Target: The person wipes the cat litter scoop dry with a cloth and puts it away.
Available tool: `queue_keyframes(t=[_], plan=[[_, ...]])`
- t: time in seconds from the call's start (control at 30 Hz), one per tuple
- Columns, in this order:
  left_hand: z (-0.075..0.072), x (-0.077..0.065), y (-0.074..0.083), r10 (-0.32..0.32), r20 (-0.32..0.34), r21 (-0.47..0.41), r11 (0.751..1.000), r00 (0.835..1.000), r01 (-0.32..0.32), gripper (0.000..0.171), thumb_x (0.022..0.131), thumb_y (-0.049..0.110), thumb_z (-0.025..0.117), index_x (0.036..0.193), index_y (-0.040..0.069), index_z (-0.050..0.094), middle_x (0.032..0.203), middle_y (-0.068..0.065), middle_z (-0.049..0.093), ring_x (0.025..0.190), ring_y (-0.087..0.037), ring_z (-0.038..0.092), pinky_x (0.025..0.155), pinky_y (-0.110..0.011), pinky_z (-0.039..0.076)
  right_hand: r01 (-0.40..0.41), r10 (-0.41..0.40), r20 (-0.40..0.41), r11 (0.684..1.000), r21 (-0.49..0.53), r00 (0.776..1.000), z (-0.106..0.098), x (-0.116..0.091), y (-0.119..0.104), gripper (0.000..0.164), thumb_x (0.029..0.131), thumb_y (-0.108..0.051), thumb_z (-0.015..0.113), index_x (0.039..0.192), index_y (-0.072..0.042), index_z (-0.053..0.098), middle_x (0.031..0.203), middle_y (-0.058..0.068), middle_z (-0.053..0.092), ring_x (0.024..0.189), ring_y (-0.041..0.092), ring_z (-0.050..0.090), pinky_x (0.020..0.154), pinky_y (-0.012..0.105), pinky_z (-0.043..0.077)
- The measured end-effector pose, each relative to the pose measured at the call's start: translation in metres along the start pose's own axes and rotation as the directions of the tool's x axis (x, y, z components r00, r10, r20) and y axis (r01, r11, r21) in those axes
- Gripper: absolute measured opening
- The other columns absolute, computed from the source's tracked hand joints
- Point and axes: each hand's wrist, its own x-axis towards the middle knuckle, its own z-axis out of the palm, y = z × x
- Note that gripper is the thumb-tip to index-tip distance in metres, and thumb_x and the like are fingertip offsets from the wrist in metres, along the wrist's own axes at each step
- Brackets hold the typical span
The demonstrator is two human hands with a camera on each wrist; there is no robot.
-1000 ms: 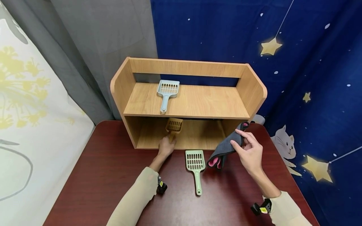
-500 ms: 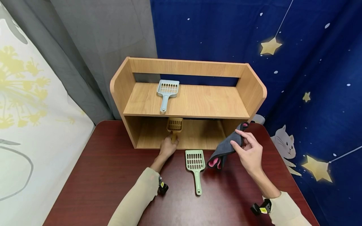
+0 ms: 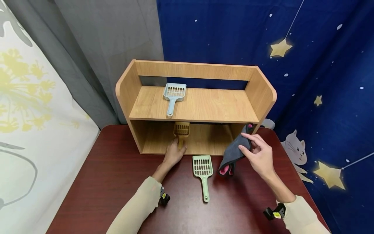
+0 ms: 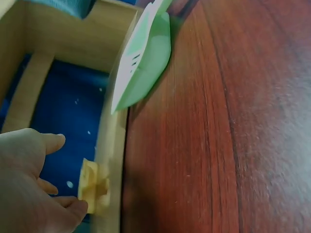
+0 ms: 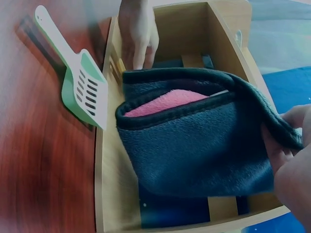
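Observation:
A yellow litter scoop (image 3: 181,129) lies on the lower shelf, handle toward the front. My left hand (image 3: 174,153) is at that handle with thumb and fingers spread apart; in the left wrist view, fingertips are right at the edge of the yellow scoop (image 4: 89,187). My right hand (image 3: 260,156) pinches a folded dark grey cloth (image 3: 236,150) with pink inner side, held up in front of the shelf's right end. In the right wrist view the cloth (image 5: 194,145) hangs in folds from thumb and fingers. A green litter scoop (image 3: 203,172) rests on the table between both hands.
The two-tier wooden shelf (image 3: 216,104) stands at the back of the dark red table (image 3: 117,188). On its upper tier lies a light blue litter scoop (image 3: 174,95). Grey and blue curtains (image 3: 210,32) hang behind, with a white patterned cloth (image 3: 35,130) at the left.
The yellow scoop has turned straighter and shifted slightly right on the lower shelf. My left hand's fingers have loosened from its handle. The cloth has barely moved in my right hand.

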Motion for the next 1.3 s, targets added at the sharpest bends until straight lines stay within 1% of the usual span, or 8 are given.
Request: queue_keyframes(t=[0.17,0.33,0.47,0.57,0.67,0.9,1.17,1.3], plan=[[-0.021,-0.020,0.037,0.078,0.002,0.065,0.995,0.997,-0.078,0.072,0.096,0.022,0.076,0.151,-0.012,0.046,0.137,-0.037,0.055,0.127,-0.053,0.053,0.108,-0.062,0.043,-0.003,0.009,0.067,0.997,-0.082,0.998,-0.006,0.002,-0.001,0.047,0.081,0.027,0.073,0.126,0.015,0.069,0.107,0.019,0.063,0.094,0.006,0.068,0.074,0.018,0.059],[-0.027,-0.046,0.053,0.091,0.079,0.063,0.993,0.993,-0.096,0.082,0.095,0.029,0.080,0.156,-0.009,0.041,0.142,-0.032,0.053,0.132,-0.045,0.051,0.111,-0.057,0.044,-0.001,0.015,0.125,0.994,-0.112,0.992,-0.012,0.003,-0.002,0.047,0.082,0.026,0.073,0.126,0.012,0.071,0.107,0.022,0.062,0.094,0.006,0.065,0.073,0.018,0.059],[-0.027,-0.065,0.060,0.072,0.144,0.053,0.995,0.987,-0.080,0.093,0.091,0.038,0.084,0.159,-0.007,0.038,0.146,-0.031,0.051,0.137,-0.046,0.049,0.111,-0.058,0.045,0.036,-0.014,0.156,0.989,-0.142,0.988,-0.019,0.004,-0.004,0.046,0.081,0.026,0.074,0.124,0.010,0.073,0.105,0.020,0.062,0.091,0.009,0.060,0.069,0.013,0.055],[-0.025,-0.077,0.066,0.059,0.184,0.062,0.996,0.981,-0.071,0.101,0.089,0.043,0.085,0.161,-0.006,0.034,0.152,-0.031,0.048,0.141,-0.047,0.046,0.112,-0.059,0.044,0.093,-0.058,0.175,0.975,-0.202,0.983,-0.025,0.006,-0.004,0.044,0.079,0.025,0.076,0.120,0.008,0.076,0.103,0.017,0.064,0.084,0.011,0.054,0.060,0.011,0.045],[-0.022,-0.088,0.070,0.051,0.197,0.068,0.996,0.979,-0.065,0.105,0.087,0.046,0.087,0.162,-0.006,0.033,0.153,-0.032,0.046,0.140,-0.046,0.047,0.110,-0.060,0.046,0.133,-0.082,0.193,0.955,-0.266,0.978,-0.030,0.008,-0.006,0.044,0.078,0.024,0.079,0.118,0.005,0.078,0.102,0.014,0.065,0.080,0.012,0.049,0.055,0.018,0.037],[-0.008,-0.112,0.074,-0.005,0.209,0.083,0.996,0.978,-0.013,0.114,0.082,0.050,0.089,0.159,-0.012,0.032,0.149,-0.031,0.048,0.137,-0.045,0.049,0.107,-0.057,0.049,0.174,-0.097,0.221,0.916,-0.361,0.970,-0.036,0.010,-0.017,0.042,0.076,0.026,0.077,0.114,0.006,0.079,0.098,0.013,0.063,0.071,0.013,0.043,0.054,0.022,0.033],[0.011,-0.124,0.077,-0.138,0.252,0.070,0.990,0.958,0.124,0.122,0.081,0.055,0.089,0.162,-0.011,0.025,0.160,-0.036,0.035,0.149,-0.055,0.033,0.116,-0.066,0.035,0.172,-0.093,0.224,0.915,-0.364,0.970,-0.032,0.009,-0.044,0.038,0.076,0.028,0.075,0.111,0.013,0.076,0.095,0.019,0.063,0.072,0.015,0.045,0.055,0.024,0.033],[0.019,-0.125,0.079,-0.143,0.261,0.063,0.989,0.955,0.131,0.123,0.080,0.054,0.090,0.162,-0.011,0.025,0.160,-0.037,0.035,0.149,-0.056,0.033,0.117,-0.066,0.033,0.169,-0.090,0.223,0.915,-0.365,0.971,-0.032,0.008,-0.043,0.039,0.076,0.028,0.075,0.112,0.013,0.076,0.096,0.019,0.063,0.075,0.015,0.045,0.055,0.024,0.034]])
